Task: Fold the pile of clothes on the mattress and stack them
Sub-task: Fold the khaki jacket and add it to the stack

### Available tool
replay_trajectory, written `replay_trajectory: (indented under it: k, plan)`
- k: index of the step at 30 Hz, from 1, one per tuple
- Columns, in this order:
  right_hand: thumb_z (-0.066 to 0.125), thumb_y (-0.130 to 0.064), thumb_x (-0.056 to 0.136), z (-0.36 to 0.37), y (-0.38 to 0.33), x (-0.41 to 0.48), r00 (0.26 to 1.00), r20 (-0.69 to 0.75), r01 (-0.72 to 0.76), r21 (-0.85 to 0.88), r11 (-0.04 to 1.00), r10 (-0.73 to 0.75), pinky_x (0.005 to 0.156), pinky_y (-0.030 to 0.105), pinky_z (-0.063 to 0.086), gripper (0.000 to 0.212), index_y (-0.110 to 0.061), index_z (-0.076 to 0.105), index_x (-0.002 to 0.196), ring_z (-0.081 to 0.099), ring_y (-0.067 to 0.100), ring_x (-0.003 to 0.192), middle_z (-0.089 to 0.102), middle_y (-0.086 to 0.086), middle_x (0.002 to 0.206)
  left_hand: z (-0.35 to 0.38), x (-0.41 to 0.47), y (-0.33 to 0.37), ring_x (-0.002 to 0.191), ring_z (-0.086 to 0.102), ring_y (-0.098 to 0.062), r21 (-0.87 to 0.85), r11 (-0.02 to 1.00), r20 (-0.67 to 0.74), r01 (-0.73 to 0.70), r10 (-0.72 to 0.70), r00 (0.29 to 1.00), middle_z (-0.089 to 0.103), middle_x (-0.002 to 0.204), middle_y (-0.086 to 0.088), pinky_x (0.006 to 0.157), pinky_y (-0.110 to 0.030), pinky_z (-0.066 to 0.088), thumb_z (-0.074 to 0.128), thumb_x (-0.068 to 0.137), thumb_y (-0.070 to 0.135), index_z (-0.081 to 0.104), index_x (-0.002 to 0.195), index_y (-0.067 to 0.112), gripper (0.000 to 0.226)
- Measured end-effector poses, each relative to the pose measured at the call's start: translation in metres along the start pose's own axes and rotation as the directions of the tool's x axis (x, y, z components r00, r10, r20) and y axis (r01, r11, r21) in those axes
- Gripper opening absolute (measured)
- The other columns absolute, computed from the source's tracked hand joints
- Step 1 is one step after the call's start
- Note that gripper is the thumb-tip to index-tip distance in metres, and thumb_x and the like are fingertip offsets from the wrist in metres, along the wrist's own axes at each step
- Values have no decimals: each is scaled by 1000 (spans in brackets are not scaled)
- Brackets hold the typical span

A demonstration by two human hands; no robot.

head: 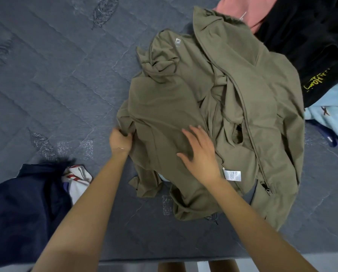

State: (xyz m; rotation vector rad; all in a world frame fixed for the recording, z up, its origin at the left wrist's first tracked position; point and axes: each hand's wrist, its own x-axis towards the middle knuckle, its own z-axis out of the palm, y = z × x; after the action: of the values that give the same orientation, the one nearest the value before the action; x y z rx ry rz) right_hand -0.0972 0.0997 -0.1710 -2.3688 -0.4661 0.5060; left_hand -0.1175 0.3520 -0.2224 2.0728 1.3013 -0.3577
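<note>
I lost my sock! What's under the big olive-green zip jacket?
The grey quilted mattress shows around the olive-green zip jacket, and a pale scrap peeks out at its near edge. Anything else beneath is covered by the cloth.

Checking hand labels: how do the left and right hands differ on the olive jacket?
The left hand grips a bunched fold of the olive jacket with curled fingers; the right hand lies flat on it, fingers spread. The left hand is at the jacket's left edge; the right hand rests further in, near the white care label. Both touch the same jacket.
</note>
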Motion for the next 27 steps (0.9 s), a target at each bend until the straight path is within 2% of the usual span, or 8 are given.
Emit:
replay_trajectory:
  k: [5,8,10,15,18,22,24,27]
  plan:
    - [48,-47,97,10,-2,29,993,73,-82,-185,979,97,121,41,5,60,-22,34,150,2,28,150,10,9,162,-1,-15,-10,108,59,-32,-117,990,240,73,-44,970,64,114,-21,85,-35,47,63,88,10,64,104,-1,20]
    - [36,-48,101,11,4,39,984,66,-138,-312,940,166,120,37,-4,55,-28,28,152,-6,26,150,0,8,163,-21,-13,-18,88,54,-22,-195,979,19,-62,67,998,62,92,-14,68,-26,37,58,90,6,58,90,8,2]
    - [32,-49,101,10,6,40,971,82,-183,-354,917,225,119,36,-8,54,-31,24,152,-8,25,150,-2,7,163,-43,-1,-25,79,45,-18,-238,957,-154,-163,128,980,50,74,-5,58,-25,30,51,92,0,45,75,16,24]
    - [32,-50,101,12,-2,44,927,69,-334,-300,893,370,120,36,-6,58,-28,20,154,-7,23,150,0,8,163,-123,40,-40,81,48,-17,-225,932,-510,-286,137,849,53,85,-9,71,-28,39,42,86,-4,54,88,9,18]
    - [40,-47,100,20,-18,54,925,-21,-377,-171,910,379,119,36,-2,59,-25,26,153,-3,27,150,8,13,162,-158,62,-51,82,49,-15,-227,915,-596,-333,140,790,52,77,7,69,-22,39,44,84,-2,53,86,13,17]
    - [51,-41,97,36,-42,72,981,-47,-190,-95,977,186,120,37,2,60,-22,31,151,1,27,150,15,11,161,-160,78,-64,85,54,-18,-223,924,-401,-310,203,893,64,91,-12,76,-29,46,56,88,1,63,103,1,17]
    - [55,-39,96,49,-54,82,993,-11,-114,-76,991,114,120,37,5,62,-21,32,150,4,26,150,18,9,161,-156,78,-68,93,57,-21,-233,925,-250,-299,240,938,62,104,-13,82,-23,47,64,87,2,60,116,-2,30]
    - [61,-38,93,68,-74,97,999,40,-35,-25,999,36,118,32,8,65,-19,35,149,11,25,149,25,9,158,-146,80,-80,114,51,-32,-131,969,-212,-211,181,960,53,125,-21,101,-33,42,70,85,11,49,132,-2,53]
